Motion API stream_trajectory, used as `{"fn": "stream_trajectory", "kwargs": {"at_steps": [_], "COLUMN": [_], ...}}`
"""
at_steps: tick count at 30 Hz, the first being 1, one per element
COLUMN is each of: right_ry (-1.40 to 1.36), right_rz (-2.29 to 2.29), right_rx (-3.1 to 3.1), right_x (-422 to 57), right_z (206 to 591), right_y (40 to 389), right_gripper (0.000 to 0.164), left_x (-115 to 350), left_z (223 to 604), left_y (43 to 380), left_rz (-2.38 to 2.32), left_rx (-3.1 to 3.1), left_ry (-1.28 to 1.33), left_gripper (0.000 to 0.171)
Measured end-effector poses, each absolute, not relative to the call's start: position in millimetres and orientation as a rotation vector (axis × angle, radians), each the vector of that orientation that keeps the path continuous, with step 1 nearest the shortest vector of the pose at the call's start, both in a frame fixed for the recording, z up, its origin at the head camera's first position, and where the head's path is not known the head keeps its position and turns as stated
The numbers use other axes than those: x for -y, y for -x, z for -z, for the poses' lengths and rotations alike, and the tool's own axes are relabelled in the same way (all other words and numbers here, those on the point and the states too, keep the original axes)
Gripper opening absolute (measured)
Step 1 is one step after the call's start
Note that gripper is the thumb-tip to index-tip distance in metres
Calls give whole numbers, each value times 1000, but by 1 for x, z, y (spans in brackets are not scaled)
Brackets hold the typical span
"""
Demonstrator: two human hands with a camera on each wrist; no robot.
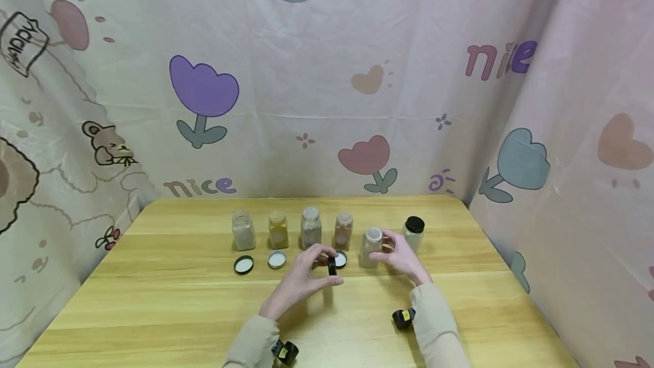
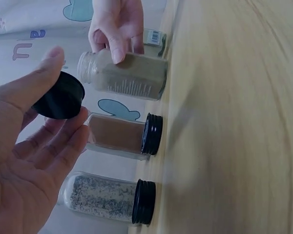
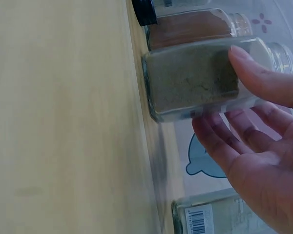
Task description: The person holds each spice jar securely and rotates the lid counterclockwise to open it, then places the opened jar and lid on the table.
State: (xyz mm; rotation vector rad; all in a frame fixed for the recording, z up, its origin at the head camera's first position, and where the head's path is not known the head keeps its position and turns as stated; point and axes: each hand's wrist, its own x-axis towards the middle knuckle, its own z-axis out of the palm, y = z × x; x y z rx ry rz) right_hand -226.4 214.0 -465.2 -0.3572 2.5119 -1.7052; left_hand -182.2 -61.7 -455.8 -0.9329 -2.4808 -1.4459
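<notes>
My left hand [image 1: 302,278] pinches a black screw lid [image 2: 61,96] between thumb and fingers, above the table. To its right, my right hand [image 1: 403,257] holds a square glass spice jar [image 3: 198,80] of grey-brown powder, thumb on one side and fingers on the other. That jar stands upright on the table, its mouth without a lid. Just left of it is an uncapped jar of reddish-brown powder [image 1: 344,233], with an upturned lid [image 1: 340,259] before it. A jar of speckled grey seasoning [image 2: 100,197] stands beyond, with a black lid [image 2: 144,202] in front.
Farther left stand an uncapped yellow-powder jar [image 1: 278,230] and a pale-powder jar [image 1: 243,233], with upturned lids [image 1: 277,259] in front. Right of my right hand, a jar wears its black cap [image 1: 414,224]. A printed curtain [image 1: 306,72] hangs behind the wooden table [image 1: 168,300].
</notes>
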Motion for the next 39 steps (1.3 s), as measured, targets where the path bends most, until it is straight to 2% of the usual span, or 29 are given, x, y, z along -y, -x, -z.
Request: {"fn": "stream_trajectory", "kwargs": {"at_steps": [9, 22, 29, 39], "right_ry": [243, 259, 363, 269], "right_rz": [1715, 1745, 1842, 2011], "right_rx": [-2545, -2596, -2597, -2617], "right_x": [-211, -205, -202, -202], "right_z": [465, 468, 467, 460], "right_y": [239, 254, 242, 221], "right_gripper": [72, 74, 77, 77], "left_x": [58, 54, 47, 27], "left_z": [460, 462, 462, 466], "left_y": [182, 180, 178, 184], "left_rz": [1508, 1336, 1442, 1319], "left_rx": [2475, 2526, 2543, 2607], "left_ry": [949, 915, 917, 816], "left_gripper": [47, 47, 45, 50]}}
